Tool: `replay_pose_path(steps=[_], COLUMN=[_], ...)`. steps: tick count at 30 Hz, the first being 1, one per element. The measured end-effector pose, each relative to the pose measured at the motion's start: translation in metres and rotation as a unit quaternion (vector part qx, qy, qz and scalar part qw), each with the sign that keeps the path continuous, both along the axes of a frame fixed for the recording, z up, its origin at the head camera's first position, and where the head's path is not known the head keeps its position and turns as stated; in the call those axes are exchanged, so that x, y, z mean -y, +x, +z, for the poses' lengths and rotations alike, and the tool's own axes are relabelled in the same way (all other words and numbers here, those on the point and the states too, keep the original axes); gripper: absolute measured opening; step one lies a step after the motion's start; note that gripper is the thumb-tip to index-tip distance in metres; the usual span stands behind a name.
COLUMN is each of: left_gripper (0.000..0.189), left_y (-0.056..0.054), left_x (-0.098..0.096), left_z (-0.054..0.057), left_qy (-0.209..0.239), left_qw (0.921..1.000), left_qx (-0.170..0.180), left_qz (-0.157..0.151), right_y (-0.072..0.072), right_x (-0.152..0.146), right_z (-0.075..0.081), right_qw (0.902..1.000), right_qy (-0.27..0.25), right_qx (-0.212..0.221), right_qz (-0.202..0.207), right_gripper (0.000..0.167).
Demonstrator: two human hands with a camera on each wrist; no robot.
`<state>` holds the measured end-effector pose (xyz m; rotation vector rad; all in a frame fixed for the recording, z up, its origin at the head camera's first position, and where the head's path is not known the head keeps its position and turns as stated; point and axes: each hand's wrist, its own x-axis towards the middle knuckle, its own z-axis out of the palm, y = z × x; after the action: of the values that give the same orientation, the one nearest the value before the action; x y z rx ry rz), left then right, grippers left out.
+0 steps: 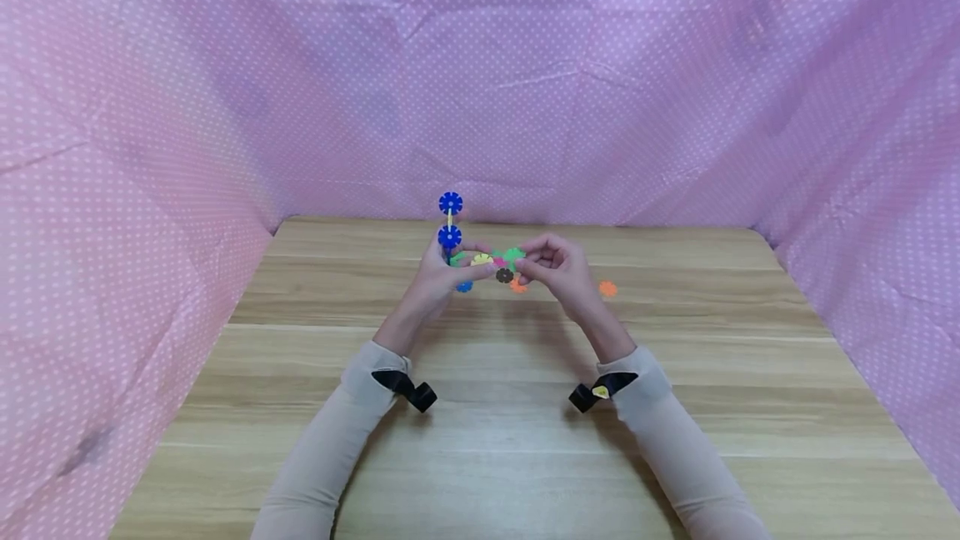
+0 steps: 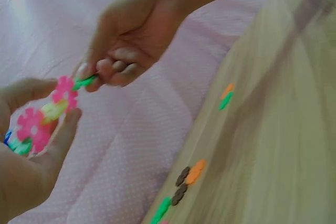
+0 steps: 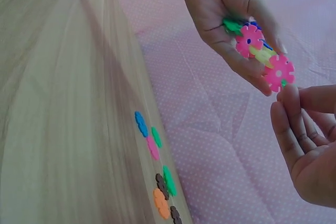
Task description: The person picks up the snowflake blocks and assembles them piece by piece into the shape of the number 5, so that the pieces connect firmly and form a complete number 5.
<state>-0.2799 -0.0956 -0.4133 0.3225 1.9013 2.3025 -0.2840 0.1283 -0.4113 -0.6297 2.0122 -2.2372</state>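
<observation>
My left hand (image 1: 433, 280) grips a chain of interlocking flower-shaped plastic discs between thumb and fingers. Two blue discs (image 1: 450, 203) joined by a yellow one stand upright above that hand. Toward the right the chain continues through a pink disc (image 2: 34, 128), a yellow disc (image 2: 52, 110) and an end pink disc (image 3: 282, 71). My right hand (image 1: 562, 273) pinches a green disc (image 2: 84, 82) edge-on at the rim of the end pink disc. In the right wrist view, fingertips hide most of this green disc. Both hands are raised above the table.
Loose discs lie on the wooden table (image 1: 495, 440) below and beyond the hands: blue (image 3: 140, 124), pink (image 3: 153, 147), green (image 3: 168, 181), brown (image 3: 162, 186) and orange (image 3: 161, 203). Another orange disc (image 1: 608, 288) lies right of my right hand. Pink dotted cloth (image 1: 495, 107) surrounds the table.
</observation>
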Motion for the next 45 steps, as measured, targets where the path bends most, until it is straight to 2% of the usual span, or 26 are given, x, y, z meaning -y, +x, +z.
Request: replay_pose_path(steps=[4,7,10,16,19,23,26,29,32,37,41,43,45], left_gripper=[0.084,0.073,0.073,0.081,0.073,0.066,0.061,0.052,0.044,0.046,0.052,0.056,0.059], left_y=[-0.003,-0.006,-0.007,-0.006,-0.006,-0.006,-0.004,-0.003,-0.002,0.001,0.002,0.002,0.003], left_x=[0.006,0.009,0.010,0.009,0.011,0.015,0.015,0.010,0.002,-0.010,-0.017,-0.019,-0.021], left_z=[0.003,0.004,0.005,0.006,0.005,0.006,0.006,0.004,0.000,-0.006,-0.011,-0.012,-0.013], left_qy=[0.039,0.068,0.070,0.044,0.081,0.147,0.148,0.138,0.126,0.134,0.141,0.143,0.153], left_qw=[0.9984,0.9963,0.9965,0.9988,0.9961,0.9868,0.9868,0.9899,0.9919,0.9864,0.9807,0.9800,0.9797], left_qx=[0.019,0.027,0.027,0.021,0.031,0.047,0.038,0.014,-0.008,-0.035,-0.028,-0.015,-0.003], left_qz=[-0.037,-0.045,-0.038,-0.008,-0.016,-0.047,-0.053,-0.030,0.012,0.087,0.132,0.138,0.130], right_y=[0.001,0.001,0.002,0.002,0.003,0.004,0.006,0.009,0.012,0.017,0.021,0.023,0.024], right_x=[0.001,0.002,0.002,0.005,0.007,0.008,0.010,0.013,0.017,0.024,0.029,0.031,0.033], right_z=[0.000,0.001,0.000,-0.002,-0.003,-0.004,-0.004,-0.005,-0.005,-0.007,-0.010,-0.012,-0.014], right_qw=[0.9997,0.9994,0.9993,0.9993,0.9993,0.9992,0.9989,0.9980,0.9965,0.9955,0.9953,0.9939,0.9920], right_qy=[-0.001,-0.001,0.000,0.003,0.003,0.002,-0.004,-0.008,-0.009,-0.009,0.023,0.042,0.056], right_qx=[0.020,0.030,0.034,0.036,0.037,0.038,0.042,0.056,0.076,0.091,0.094,0.098,0.104], right_qz=[-0.012,-0.017,-0.017,-0.014,-0.011,-0.013,-0.020,-0.029,-0.034,-0.026,0.005,0.026,0.045], right_gripper=[0.025,0.025,0.025,0.023,0.023,0.022,0.021,0.021,0.023,0.016,0.008,0.008,0.009])
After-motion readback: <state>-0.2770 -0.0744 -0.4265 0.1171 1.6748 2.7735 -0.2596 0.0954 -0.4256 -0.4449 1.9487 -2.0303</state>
